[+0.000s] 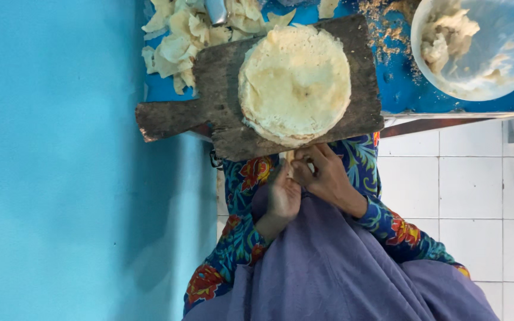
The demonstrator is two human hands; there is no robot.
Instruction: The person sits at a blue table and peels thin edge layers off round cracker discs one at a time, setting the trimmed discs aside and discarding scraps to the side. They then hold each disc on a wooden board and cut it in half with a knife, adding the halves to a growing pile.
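From the head view, a stack of round pale flat dough sheets (294, 85) lies on a dark worn wooden paddle board (221, 77) on the blue tabletop (400, 83). Just below the board's near edge, the left hand (283, 199) and right hand (326, 175) touch, each grip closed together on a small pale dough scrap (290, 156). Right of the board stands a white round bowl (507, 35) with dough; above-left of the board lie torn dough trimmings (179, 35).

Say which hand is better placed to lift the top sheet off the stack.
Probably right: the right hand has fingertips almost at the near edge of the pale round dough-sheet stack on the dark wooden board; the left hand sits farther back.
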